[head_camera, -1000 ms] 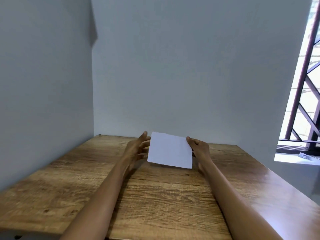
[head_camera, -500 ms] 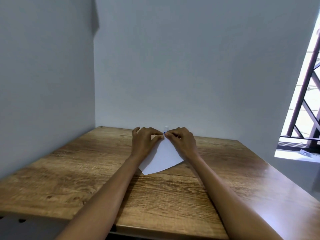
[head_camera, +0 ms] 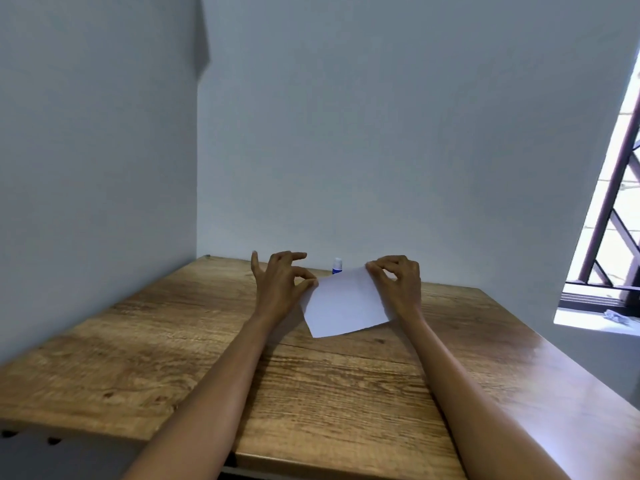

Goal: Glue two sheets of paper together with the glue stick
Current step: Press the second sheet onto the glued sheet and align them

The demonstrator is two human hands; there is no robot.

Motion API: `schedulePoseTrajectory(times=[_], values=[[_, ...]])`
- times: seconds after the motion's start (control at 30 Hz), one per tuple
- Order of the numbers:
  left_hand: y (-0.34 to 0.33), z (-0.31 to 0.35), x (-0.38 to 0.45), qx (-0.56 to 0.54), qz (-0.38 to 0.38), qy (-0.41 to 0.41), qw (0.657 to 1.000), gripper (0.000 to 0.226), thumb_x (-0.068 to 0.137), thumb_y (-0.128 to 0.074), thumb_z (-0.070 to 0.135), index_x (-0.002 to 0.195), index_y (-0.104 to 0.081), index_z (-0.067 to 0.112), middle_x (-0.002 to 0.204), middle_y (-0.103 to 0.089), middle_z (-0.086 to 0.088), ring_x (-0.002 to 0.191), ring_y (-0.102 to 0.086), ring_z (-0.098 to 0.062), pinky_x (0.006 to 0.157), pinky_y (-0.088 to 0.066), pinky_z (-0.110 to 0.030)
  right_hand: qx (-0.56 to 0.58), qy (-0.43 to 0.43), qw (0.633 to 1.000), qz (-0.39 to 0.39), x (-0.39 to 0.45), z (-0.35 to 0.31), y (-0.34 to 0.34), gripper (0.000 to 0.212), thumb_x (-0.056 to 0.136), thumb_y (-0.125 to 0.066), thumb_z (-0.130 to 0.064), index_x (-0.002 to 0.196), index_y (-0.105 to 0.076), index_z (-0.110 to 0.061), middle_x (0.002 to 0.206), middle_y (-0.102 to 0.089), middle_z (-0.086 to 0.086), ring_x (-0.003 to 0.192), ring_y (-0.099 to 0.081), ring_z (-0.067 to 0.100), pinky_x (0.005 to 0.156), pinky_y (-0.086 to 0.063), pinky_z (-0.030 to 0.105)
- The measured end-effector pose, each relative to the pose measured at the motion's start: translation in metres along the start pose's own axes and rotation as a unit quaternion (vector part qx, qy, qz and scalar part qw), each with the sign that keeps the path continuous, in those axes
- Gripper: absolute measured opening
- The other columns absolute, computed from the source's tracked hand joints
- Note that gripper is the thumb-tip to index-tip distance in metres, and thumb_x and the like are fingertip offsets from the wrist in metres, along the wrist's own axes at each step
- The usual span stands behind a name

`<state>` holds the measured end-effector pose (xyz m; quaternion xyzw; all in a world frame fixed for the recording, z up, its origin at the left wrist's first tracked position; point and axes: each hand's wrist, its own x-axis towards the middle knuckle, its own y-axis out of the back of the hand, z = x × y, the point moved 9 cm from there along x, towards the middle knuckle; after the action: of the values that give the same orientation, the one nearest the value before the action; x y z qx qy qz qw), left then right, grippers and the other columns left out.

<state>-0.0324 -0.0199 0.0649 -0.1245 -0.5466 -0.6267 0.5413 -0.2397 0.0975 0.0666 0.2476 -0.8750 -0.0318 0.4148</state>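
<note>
A white paper point(head_camera: 344, 304) lies near the far side of the wooden table point(head_camera: 311, 382), turned at an angle. My left hand point(head_camera: 280, 285) pinches its left corner between thumb and index finger, the other fingers spread upward. My right hand point(head_camera: 398, 280) pinches the far right corner with curled fingers. Whether this is one sheet or two stacked I cannot tell. A small glue stick point(head_camera: 337, 265) with a white cap and blue body stands upright just behind the paper, between my hands.
Grey walls point(head_camera: 381, 133) close the table at the back and left. A barred window point(head_camera: 613, 220) with a white sill is at the right. The table's front edge runs near the bottom of the view.
A second ago both hands held the paper up off the table. It then came down with the hands together at its far corner; now the hands have spread apart to two corners.
</note>
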Motion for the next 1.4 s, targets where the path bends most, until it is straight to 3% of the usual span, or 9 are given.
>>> schedulePoseTrajectory(times=[0.13,0.3,0.47,0.6,0.83,1.0,1.17,1.27,1.4], values=[[0.003,-0.014,0.0,-0.019,0.031,0.041,0.999,0.012,0.084,-0.064,0.034,0.08,-0.073,0.027,0.126,-0.059,0.011,0.127,-0.042,-0.012,0.113,0.006,-0.049,0.06,-0.071,0.995,0.026,0.0,0.017,0.011,0.007,0.082,-0.069,-0.037,0.087,-0.071,-0.032,0.103,-0.06,-0.009,0.097,-0.043,-0.005,0.073,-0.035,0.011],[-0.015,-0.027,-0.004,-0.345,-0.021,0.19,0.919,0.042,0.087,-0.062,0.033,0.121,-0.059,0.01,0.116,-0.064,-0.004,0.11,-0.06,-0.021,0.091,-0.046,-0.032,0.099,-0.107,0.988,0.046,0.003,0.026,0.015,0.025,0.088,-0.063,-0.033,0.102,-0.072,-0.015,0.103,-0.064,-0.004,0.096,-0.057,0.01,0.079,-0.04,0.022],[-0.042,-0.023,-0.018,-0.416,-0.1,0.253,0.868,0.028,0.08,-0.072,0.014,0.106,-0.067,0.007,0.104,-0.071,-0.011,0.074,-0.067,-0.005,0.055,-0.052,-0.014,0.104,-0.124,0.987,0.01,-0.005,0.021,-0.006,0.018,0.087,-0.064,-0.037,0.079,-0.068,-0.022,0.082,-0.067,-0.007,0.076,-0.06,0.011,0.067,-0.043,0.027],[-0.042,-0.033,-0.025,-0.469,-0.072,0.3,0.827,0.034,0.079,-0.071,0.007,0.111,-0.064,-0.002,0.086,-0.071,-0.006,0.064,-0.069,-0.008,0.048,-0.052,-0.017,0.161,-0.159,0.969,-0.095,-0.017,0.019,-0.036,0.044,0.073,-0.079,-0.037,0.108,-0.058,-0.02,0.098,-0.068,-0.004,0.086,-0.067,0.014,0.072,-0.057,0.035],[-0.049,-0.03,-0.028,-0.484,-0.093,0.298,0.818,0.033,0.079,-0.071,0.003,0.111,-0.063,-0.003,0.104,-0.071,-0.017,0.07,-0.071,-0.009,0.055,-0.055,-0.019,0.146,-0.23,0.96,-0.063,-0.023,0.031,-0.027,0.055,0.093,-0.052,-0.045,0.096,-0.061,0.009,0.093,-0.065,0.028,0.073,-0.059,0.022,0.064,-0.043,0.03],[-0.047,-0.031,-0.031,-0.485,-0.09,0.311,0.812,0.032,0.079,-0.071,0.004,0.11,-0.065,0.0,0.092,-0.072,-0.009,0.064,-0.071,-0.006,0.05,-0.053,-0.018,0.142,-0.239,0.953,-0.117,-0.026,0.033,-0.029,0.011,0.086,-0.067,-0.027,0.088,-0.068,-0.016,0.092,-0.073,0.005,0.072,-0.069,0.013,0.055,-0.051,0.02],[-0.047,-0.031,-0.032,-0.469,-0.093,0.312,0.821,0.027,0.084,-0.068,0.008,0.108,-0.065,-0.002,0.09,-0.071,-0.008,0.063,-0.07,-0.004,0.05,-0.053,-0.016,0.131,-0.251,0.954,-0.095,-0.029,0.035,-0.026,0.034,0.095,-0.052,-0.034,0.076,-0.054,-0.005,0.076,-0.052,0.018,0.071,-0.045,0.021,0.064,-0.031,0.031],[-0.046,-0.03,-0.032,-0.467,-0.101,0.311,0.821,0.022,0.091,-0.059,0.015,0.102,-0.067,-0.002,0.085,-0.071,-0.006,0.063,-0.07,-0.004,0.051,-0.052,-0.014,0.13,-0.258,0.954,-0.081,-0.032,0.036,-0.022,0.055,0.094,-0.053,-0.032,0.096,-0.053,0.022,0.099,-0.059,0.04,0.074,-0.051,0.022,0.066,-0.034,0.033],[-0.041,-0.032,-0.033,-0.433,-0.086,0.315,0.84,0.021,0.085,-0.068,0.021,0.071,-0.067,0.005,0.063,-0.069,-0.003,0.056,-0.065,-0.014,0.053,-0.054,-0.026,0.133,-0.258,0.955,-0.059,-0.03,0.038,-0.017,0.048,0.092,-0.056,-0.033,0.085,-0.058,0.014,0.088,-0.061,0.036,0.072,-0.056,0.032,0.066,-0.035,0.033]])
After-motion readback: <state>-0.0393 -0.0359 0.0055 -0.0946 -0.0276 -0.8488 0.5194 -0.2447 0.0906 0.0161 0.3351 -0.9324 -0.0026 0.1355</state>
